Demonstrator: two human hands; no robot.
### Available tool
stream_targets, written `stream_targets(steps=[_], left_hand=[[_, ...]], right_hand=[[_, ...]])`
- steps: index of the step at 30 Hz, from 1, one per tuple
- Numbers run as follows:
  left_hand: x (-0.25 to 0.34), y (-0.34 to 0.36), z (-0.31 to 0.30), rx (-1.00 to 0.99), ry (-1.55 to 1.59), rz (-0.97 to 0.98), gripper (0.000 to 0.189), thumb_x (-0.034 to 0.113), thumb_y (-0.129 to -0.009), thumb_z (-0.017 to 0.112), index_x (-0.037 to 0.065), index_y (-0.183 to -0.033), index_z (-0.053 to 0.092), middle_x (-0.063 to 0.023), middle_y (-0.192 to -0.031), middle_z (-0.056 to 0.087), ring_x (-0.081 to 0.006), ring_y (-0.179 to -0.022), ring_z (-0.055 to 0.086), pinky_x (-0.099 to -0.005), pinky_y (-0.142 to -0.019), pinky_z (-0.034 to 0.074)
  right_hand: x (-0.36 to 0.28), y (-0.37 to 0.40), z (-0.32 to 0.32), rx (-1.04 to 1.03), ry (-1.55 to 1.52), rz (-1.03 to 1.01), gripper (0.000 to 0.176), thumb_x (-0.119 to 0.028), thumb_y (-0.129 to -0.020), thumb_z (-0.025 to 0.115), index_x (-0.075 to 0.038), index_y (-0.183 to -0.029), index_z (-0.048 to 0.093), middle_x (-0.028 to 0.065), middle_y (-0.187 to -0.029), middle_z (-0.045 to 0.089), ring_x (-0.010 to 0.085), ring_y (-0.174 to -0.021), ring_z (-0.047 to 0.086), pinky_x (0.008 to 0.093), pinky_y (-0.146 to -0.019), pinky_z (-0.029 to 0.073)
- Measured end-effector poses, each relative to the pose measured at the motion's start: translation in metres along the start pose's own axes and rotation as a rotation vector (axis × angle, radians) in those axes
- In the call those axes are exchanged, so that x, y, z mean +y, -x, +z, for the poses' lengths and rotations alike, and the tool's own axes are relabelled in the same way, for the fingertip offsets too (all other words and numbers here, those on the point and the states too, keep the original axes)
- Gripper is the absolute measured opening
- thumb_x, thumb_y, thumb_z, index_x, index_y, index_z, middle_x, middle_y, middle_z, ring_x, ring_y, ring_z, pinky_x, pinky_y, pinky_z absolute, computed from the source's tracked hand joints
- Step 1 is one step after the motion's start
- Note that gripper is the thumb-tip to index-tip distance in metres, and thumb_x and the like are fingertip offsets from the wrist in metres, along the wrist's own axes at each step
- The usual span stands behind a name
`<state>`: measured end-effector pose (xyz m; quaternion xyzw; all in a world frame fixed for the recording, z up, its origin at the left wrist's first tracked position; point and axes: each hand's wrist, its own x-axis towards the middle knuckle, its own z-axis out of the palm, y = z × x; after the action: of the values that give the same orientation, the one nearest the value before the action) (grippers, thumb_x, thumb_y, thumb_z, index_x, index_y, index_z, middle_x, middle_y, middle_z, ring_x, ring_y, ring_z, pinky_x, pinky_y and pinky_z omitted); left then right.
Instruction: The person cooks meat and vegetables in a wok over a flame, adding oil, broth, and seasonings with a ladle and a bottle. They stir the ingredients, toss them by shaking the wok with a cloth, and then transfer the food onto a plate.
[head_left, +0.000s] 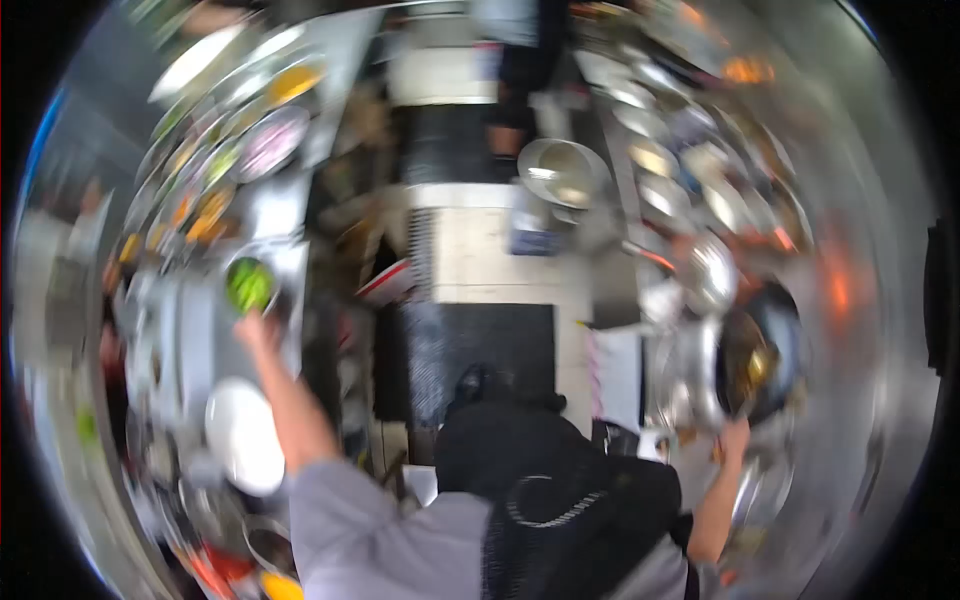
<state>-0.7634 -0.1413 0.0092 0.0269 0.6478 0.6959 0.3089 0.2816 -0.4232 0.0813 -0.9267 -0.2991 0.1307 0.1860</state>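
Note:
At the left counter, my left hand (257,330) is at the near edge of a small dark bowl (250,285) with green pieces in it; blur hides how the fingers lie. A white oval plate (245,437) rests just below that forearm. On the right, my right hand (734,436) is closed at the near side of a dark wok (780,335), and the thing between its fingers is too blurred to name. Something yellow-brown (752,369) lies inside the wok.
Bowls of food, one with pink-purple contents (272,143), crowd the left counter. A large metal pot (562,173) stands ahead beside the aisle. Another person's leg (506,110) shows farther off. Orange flames (748,70) burn at the upper right.

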Motion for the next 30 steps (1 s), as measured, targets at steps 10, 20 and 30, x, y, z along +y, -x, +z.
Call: stream_targets(steps=[10,20,30], left_hand=[[-0.078,0.401,0.227,-1.158,-0.325,-0.352,0.031,0.0,-0.088,0.059,0.002,-0.119,0.055,-0.0139,-0.11,0.065,-0.0275,-0.096,0.067,-0.039,-0.078,0.056],[-0.235,0.787,0.415,-1.784,-0.218,1.056,0.02,-0.008,-0.073,0.058,-0.002,-0.092,0.055,-0.0195,-0.1,0.056,-0.0385,-0.089,0.055,-0.041,-0.078,0.047],[-0.235,0.908,0.485,-1.716,-0.067,1.386,0.023,-0.011,-0.067,0.059,0.0,-0.087,0.055,-0.0194,-0.122,0.055,-0.0409,-0.106,0.059,-0.0456,-0.087,0.051]], right_hand=[[-0.045,0.051,-0.029,-0.117,-1.392,0.47,0.025,-0.016,-0.097,0.061,-0.008,-0.12,0.056,0.0065,-0.073,0.061,0.0157,-0.054,0.057,0.0307,-0.047,0.048],[0.024,0.182,-0.071,0.115,0.2,0.264,0.072,0.0,-0.084,0.055,-0.035,-0.147,0.045,0.0196,-0.103,0.065,0.0427,-0.087,0.067,0.0519,-0.079,0.055],[0.039,0.223,-0.156,0.128,0.473,0.261,0.071,0.0,-0.084,0.055,-0.037,-0.144,0.049,0.0088,-0.086,0.06,0.031,-0.076,0.067,0.0462,-0.069,0.056]])
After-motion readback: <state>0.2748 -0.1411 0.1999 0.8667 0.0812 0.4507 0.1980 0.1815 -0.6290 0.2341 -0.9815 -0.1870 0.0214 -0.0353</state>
